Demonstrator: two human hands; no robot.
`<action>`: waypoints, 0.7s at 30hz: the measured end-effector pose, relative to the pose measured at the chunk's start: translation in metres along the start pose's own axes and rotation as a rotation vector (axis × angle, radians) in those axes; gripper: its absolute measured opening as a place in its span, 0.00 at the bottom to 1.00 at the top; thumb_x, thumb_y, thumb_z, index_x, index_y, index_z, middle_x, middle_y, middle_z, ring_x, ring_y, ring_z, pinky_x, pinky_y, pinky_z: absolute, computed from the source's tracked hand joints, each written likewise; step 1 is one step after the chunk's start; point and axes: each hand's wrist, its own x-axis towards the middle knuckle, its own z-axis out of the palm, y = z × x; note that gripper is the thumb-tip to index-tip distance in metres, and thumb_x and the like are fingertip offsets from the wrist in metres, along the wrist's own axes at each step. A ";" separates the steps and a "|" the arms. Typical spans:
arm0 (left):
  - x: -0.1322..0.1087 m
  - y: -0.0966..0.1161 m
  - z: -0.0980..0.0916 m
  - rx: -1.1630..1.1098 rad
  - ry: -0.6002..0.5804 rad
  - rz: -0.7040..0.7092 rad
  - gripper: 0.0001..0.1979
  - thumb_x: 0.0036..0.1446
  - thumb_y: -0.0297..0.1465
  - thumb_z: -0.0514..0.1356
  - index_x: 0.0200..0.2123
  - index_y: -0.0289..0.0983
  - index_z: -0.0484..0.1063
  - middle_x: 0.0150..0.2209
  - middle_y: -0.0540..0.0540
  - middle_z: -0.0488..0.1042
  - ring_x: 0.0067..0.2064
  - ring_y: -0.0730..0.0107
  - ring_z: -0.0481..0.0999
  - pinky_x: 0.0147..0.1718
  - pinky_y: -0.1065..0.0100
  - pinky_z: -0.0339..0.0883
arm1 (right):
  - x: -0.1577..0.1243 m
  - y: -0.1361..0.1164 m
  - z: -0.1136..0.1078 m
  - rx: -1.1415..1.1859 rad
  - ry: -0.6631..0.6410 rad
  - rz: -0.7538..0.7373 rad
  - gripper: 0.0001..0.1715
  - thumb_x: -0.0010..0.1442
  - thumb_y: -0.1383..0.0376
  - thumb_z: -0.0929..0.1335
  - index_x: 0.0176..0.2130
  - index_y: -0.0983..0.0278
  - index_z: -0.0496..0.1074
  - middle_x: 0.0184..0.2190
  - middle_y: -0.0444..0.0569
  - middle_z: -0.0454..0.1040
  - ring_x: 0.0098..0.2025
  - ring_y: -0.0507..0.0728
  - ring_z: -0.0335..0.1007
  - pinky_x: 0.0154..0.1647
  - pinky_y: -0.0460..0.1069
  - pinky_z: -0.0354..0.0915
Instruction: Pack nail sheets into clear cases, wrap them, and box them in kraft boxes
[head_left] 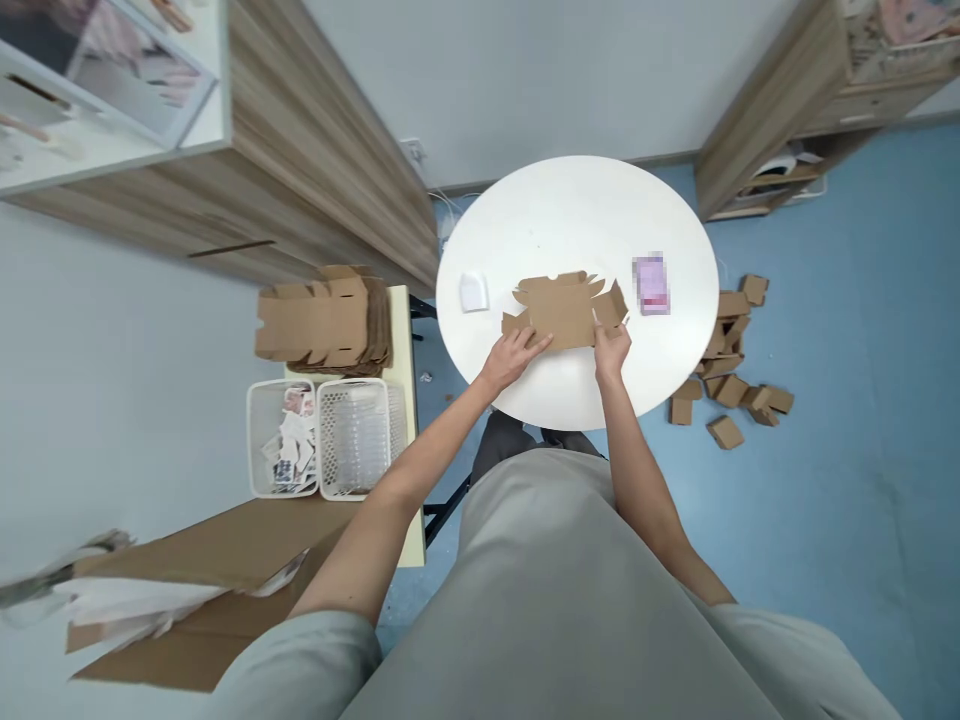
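Note:
A brown cardboard box blank (564, 312) lies partly unfolded on the round white table, its flaps sticking out at the sides. At its lower left corner, my left hand (511, 358) grips the edge, thumb reaching over the panel. The fingers of my right hand (612, 348) are closed on the right end flap (611, 305), which is bent up. To the right of the blank lies a blurred pink and purple packet (651, 285). A small white object (473, 292) sits on the left side of the table.
Flat box blanks (322, 320) are stacked on a side table at left. Beside them stand a white basket of small packets (282, 440) and another of clear plastic pieces (356, 440). A large open carton (217, 570) is lower left. Small folded boxes (724, 432) lie on the floor right.

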 end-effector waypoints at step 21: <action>-0.008 0.030 0.113 -0.286 -0.125 -0.158 0.24 0.75 0.28 0.54 0.70 0.34 0.75 0.79 0.34 0.61 0.81 0.43 0.58 0.80 0.42 0.50 | -0.018 0.068 -0.013 -0.613 -0.474 -0.204 0.28 0.71 0.65 0.65 0.68 0.65 0.70 0.67 0.65 0.68 0.66 0.66 0.70 0.71 0.65 0.68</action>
